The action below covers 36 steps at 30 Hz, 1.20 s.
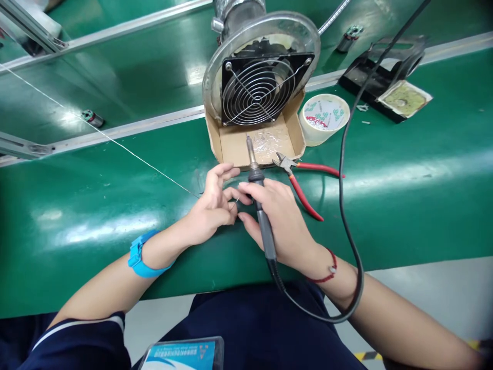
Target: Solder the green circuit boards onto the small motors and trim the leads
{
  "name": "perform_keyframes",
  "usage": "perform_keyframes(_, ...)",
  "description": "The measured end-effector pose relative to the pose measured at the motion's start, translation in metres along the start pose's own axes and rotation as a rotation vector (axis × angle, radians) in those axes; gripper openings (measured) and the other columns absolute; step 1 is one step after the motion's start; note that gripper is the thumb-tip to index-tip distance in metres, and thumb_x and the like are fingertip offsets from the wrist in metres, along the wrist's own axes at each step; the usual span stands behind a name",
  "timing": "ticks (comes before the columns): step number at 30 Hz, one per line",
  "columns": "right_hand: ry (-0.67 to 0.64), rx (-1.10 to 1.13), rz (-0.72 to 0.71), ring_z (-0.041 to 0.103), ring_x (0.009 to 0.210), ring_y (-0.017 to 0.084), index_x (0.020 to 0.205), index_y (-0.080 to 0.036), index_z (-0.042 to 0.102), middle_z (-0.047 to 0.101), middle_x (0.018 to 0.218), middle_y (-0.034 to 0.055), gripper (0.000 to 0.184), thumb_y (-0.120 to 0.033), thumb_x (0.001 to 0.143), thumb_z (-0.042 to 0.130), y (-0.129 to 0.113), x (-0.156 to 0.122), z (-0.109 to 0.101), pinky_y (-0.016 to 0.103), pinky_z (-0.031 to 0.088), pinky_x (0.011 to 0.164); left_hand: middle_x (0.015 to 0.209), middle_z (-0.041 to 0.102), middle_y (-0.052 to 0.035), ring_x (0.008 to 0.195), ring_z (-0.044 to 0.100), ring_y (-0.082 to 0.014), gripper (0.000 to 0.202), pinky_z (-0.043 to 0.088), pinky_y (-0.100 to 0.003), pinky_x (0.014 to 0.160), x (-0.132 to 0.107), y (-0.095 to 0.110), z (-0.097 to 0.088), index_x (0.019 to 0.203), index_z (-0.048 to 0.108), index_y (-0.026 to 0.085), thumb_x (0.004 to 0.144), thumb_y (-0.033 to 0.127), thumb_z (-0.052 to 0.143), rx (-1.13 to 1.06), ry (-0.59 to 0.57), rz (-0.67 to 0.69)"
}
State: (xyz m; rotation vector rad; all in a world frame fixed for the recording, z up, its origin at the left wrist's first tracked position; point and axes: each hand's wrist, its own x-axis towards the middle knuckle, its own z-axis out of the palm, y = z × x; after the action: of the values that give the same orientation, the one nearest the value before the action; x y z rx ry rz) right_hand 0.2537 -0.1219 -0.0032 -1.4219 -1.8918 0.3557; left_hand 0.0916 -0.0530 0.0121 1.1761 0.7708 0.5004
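My right hand (283,218) is wrapped round a soldering iron (265,228), whose metal tip points away from me over the front of a cardboard tray (231,144). Close beside it, my left hand (213,205) pinches a thin solder wire (142,160) that runs in from the upper left; a short end sticks out near the thumb. The fingertips of both hands are almost together, and any small part between them is too hidden to make out. Just right of the iron lie diagonal cutters (304,182) with red handles, jaws apart.
A round metal hood with a black fan (256,92) stands behind the tray. To its right are a tape roll (323,121) and a black iron stand with a yellow sponge (404,100). The iron's black cable (342,169) loops over my right forearm. Small cylindrical motor-like parts (92,118) rest further back.
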Motion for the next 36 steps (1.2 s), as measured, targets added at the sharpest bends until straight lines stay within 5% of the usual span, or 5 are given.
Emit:
perform_keyframes(4, 0.058, 0.108, -0.015, 0.062, 0.088, 0.019, 0.115, -0.026, 0.058, 0.072, 0.090, 0.0005, 0.024, -0.018, 0.093, 0.052, -0.008, 0.004, 0.003, 0.038, 0.047, 0.084, 0.151, 0.034, -0.0112, 0.082, 0.058, -0.0111, 0.078, 0.050, -0.026, 0.058, -0.008, 0.009, 0.000, 0.134, 0.022, 0.032, 0.066, 0.012, 0.053, 0.198, -0.054, 0.091)
perform_keyframes(10, 0.269, 0.220, 0.150, 0.066, 0.090, 0.016, 0.127, -0.028, 0.055, 0.070, 0.093, -0.0008, 0.039, -0.017, 0.090, 0.059, 0.003, -0.001, -0.010, 0.037, 0.054, 0.089, 0.080, 0.059, -0.0028, 0.078, 0.055, -0.0162, 0.012, 0.046, -0.033, 0.076, -0.007, 0.014, -0.014, 0.088, 0.053, 0.019, 0.096, 0.017, 0.044, 1.097, 0.041, 0.400)
perform_keyframes(15, 0.244, 0.190, 0.241, 0.070, 0.089, 0.018, 0.139, -0.028, 0.056, 0.074, 0.095, 0.0024, 0.047, -0.022, 0.093, 0.059, 0.012, -0.020, -0.027, 0.039, 0.059, 0.087, 0.073, 0.056, 0.0024, 0.062, 0.047, -0.0099, 0.012, 0.038, -0.024, 0.061, -0.002, 0.007, -0.017, 0.087, 0.055, 0.017, 0.091, 0.009, 0.048, 0.997, 0.049, 0.262)
perform_keyframes(22, 0.339, 0.451, 0.411, 0.065, 0.058, 0.017, 0.105, -0.024, 0.073, 0.068, 0.071, 0.0020, 0.019, -0.025, 0.089, 0.064, 0.011, -0.044, -0.039, 0.033, 0.053, 0.052, 0.063, 0.048, 0.0045, 0.058, 0.043, -0.0100, 0.008, 0.033, -0.025, 0.058, -0.002, 0.002, -0.013, 0.080, 0.055, 0.018, 0.085, 0.013, 0.053, 1.003, 0.128, 0.219)
perform_keyframes(36, 0.338, 0.443, 0.410, 0.067, 0.055, 0.013, 0.100, -0.028, 0.077, 0.071, 0.077, -0.0029, 0.017, -0.033, 0.086, 0.069, 0.019, -0.042, -0.037, 0.029, 0.049, 0.047, 0.064, 0.048, 0.0050, 0.058, 0.043, -0.0089, 0.012, 0.032, -0.024, 0.057, 0.002, -0.004, -0.011, 0.078, 0.054, 0.017, 0.082, 0.006, 0.053, 1.009, 0.134, 0.291)
